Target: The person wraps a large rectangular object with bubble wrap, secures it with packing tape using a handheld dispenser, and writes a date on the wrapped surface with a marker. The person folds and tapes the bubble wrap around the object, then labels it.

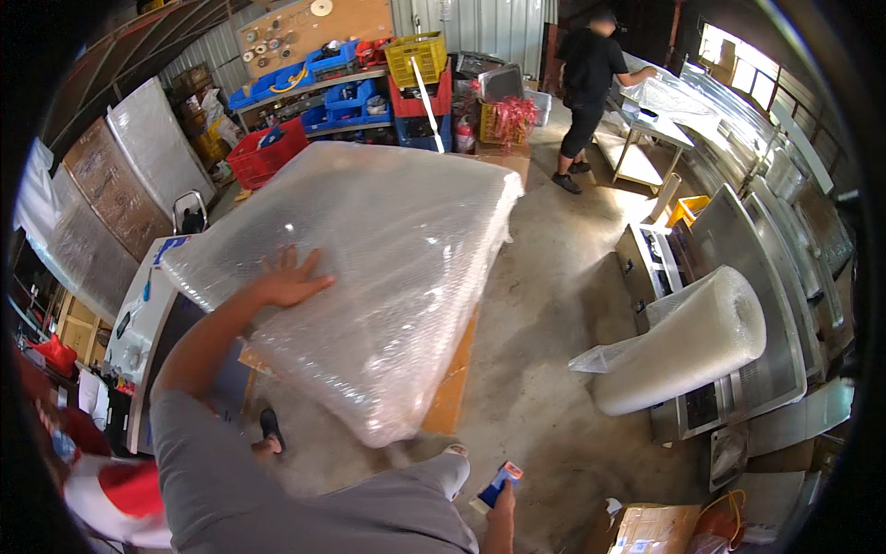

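Observation:
A large flat slab wrapped in bubble wrap [397, 222] fills the middle of the view, with brown cardboard [454, 388] showing under its near edge. My left hand [293, 280] lies on its top with the fingers spread, pressing flat and gripping nothing. Down by the lower edge, apart from the slab, my right hand [503, 515] is closed around a blue and orange tool that looks like a tape dispenser [498, 487]. What is inside the wrapping cannot be made out in detail.
A roll of bubble wrap [688, 342] leans over metal frames at the right. Near it, a cardboard box [657, 529] sits on the floor. A person in black [591, 92] stands by a far table [657, 129]. Someone in red and white [115, 494] is at my left, beside a worktable [138, 323].

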### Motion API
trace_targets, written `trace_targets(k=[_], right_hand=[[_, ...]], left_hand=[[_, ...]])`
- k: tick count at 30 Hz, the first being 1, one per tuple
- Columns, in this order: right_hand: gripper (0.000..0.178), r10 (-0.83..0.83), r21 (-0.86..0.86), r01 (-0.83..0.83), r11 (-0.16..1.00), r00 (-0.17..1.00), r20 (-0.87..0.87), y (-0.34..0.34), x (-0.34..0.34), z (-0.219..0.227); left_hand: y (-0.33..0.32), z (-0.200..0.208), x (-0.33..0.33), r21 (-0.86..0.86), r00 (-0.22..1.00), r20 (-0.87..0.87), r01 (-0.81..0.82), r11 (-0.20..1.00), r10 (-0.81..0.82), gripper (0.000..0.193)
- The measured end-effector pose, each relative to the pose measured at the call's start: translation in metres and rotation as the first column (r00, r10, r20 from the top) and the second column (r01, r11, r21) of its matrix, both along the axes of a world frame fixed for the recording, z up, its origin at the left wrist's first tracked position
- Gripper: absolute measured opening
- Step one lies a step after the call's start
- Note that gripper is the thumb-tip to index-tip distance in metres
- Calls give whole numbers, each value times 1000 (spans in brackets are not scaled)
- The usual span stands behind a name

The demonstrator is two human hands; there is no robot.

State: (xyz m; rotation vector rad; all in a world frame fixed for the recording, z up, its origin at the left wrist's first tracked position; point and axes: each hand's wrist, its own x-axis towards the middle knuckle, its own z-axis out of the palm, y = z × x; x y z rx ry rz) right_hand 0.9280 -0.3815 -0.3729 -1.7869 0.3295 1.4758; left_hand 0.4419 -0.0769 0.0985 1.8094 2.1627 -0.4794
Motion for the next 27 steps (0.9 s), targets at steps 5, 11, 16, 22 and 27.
trace_targets(k=[5, 11, 16, 22, 27], right_hand=[[65, 137, 32, -135, 990, 985, -108, 63, 25, 8], [55, 300, 110, -288, 951, 948, -111, 168, 126, -48], [45, 339, 116, -373, 921, 911, 234, 292, 245, -61], [57, 296, 165, -397, 903, 852, 431, 425, 313, 69], [63, 143, 294, -256, 921, 923, 358, 472, 343, 43]], left_hand=[[5, -12, 4, 35, 984, 23, -176, 984, 175, 98], [47, -11, 68, 3, 921, 39, -388, 922, 388, 111], [108, 1, 176, -117, 966, 126, -211, 970, 225, 116], [194, -8, 307, 21, 840, 168, 520, 854, -516, 101], [336, -65, 327, 361, 893, -122, 447, 819, -433, 92]])
